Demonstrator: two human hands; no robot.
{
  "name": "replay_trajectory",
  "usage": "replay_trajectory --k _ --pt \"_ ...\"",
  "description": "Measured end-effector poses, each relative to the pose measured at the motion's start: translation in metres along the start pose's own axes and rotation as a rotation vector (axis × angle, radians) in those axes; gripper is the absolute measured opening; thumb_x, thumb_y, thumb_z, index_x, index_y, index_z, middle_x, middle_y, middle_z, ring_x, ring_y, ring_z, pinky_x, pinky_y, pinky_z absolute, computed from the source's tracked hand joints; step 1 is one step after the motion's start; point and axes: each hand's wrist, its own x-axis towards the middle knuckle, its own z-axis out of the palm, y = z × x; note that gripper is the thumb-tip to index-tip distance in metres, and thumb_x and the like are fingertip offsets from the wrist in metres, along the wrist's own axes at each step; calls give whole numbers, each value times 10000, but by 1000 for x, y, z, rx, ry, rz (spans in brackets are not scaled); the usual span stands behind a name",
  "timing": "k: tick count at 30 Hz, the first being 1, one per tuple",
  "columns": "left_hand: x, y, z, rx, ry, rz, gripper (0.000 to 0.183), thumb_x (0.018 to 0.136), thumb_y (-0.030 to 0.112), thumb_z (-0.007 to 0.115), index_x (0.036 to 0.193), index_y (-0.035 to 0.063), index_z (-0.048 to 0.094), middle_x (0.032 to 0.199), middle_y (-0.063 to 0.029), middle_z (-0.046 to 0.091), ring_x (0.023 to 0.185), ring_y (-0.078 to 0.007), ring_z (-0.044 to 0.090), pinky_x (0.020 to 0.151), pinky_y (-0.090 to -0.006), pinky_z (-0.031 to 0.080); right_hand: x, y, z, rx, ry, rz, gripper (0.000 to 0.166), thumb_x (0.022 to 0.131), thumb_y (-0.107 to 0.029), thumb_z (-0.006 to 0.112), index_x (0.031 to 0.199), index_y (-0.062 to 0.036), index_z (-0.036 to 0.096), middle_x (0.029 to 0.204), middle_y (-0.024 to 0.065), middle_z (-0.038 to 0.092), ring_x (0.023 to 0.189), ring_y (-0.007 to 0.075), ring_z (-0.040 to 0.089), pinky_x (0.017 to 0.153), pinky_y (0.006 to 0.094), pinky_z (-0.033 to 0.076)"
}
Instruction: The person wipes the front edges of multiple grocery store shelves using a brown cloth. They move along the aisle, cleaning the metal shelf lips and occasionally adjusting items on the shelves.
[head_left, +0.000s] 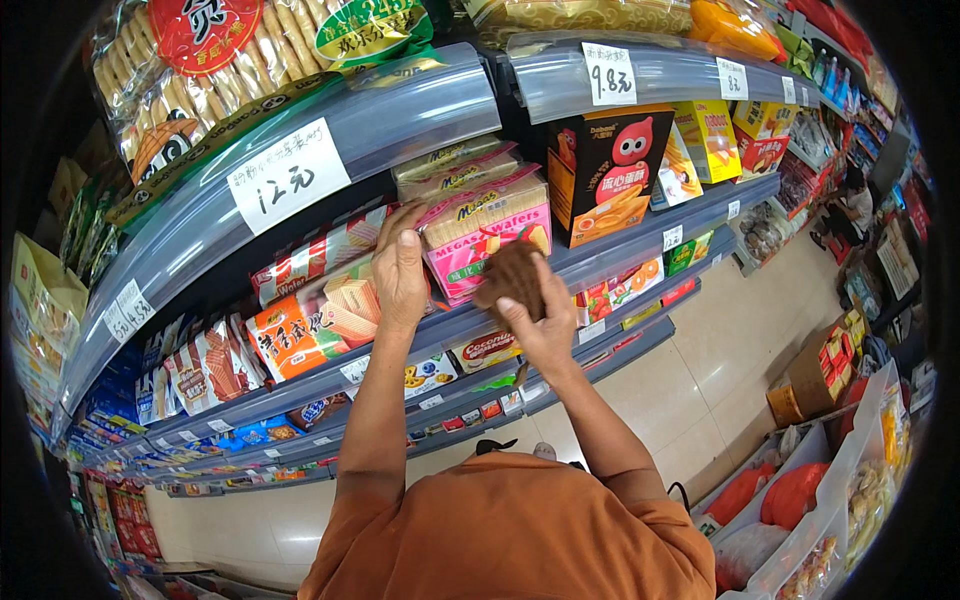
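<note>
A bunched brown cloth (517, 283) is gripped in my right hand (551, 322), in front of a pink pack of wafers (487, 217). The cloth looks blurred and hides the pack's lower right part. My left hand (401, 270) rests against the left side of that wafer pack, fingers reaching back and partly hidden. To its left lies an orange pack of wafers (319, 319), with a red and white wafer pack (322, 251) behind. Right of the pink pack stands a black biscuit box (607, 172).
A shelf lip with price tags (420, 120) overhangs the packs. Yellow boxes (709, 142) stand farther right. Lower shelves hold more packets. Behind on the right are clear plastic bins (810, 487) and an open carton (821, 367) on the tiled floor. A person (851, 206) sits far down the aisle.
</note>
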Motion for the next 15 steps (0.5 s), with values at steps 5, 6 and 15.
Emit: replay_trajectory --k 5,6,15 --pt "0 -2 0 19 -7 5 544 957 391 317 1046 -77 581 1105 -186 551 1070 -282 498 951 -349 333 0 -10 9 10 -72 -36 615 697 -228 742 1205 19 499 834 170 544 729 286 563 645 357 462" --pt "0 -1 0 22 -14 1 546 961 392 306 1049 -70 582 1110 -176 548 1079 -277 491 959 -344 325 0 -9 8 20 -81 -24 611 695 -229 742 1203 13 505 838 169 547 730 285 563 645 356 463" --pt "0 0 0 27 -3 13 537 951 380 338 1039 -91 581 1075 -210 565 1052 -303 510 944 -366 345 15 20 -18 -26 74 67 565 694 -184 722 1208 -54 526 910 159 581 808 279 584 725 346 464"
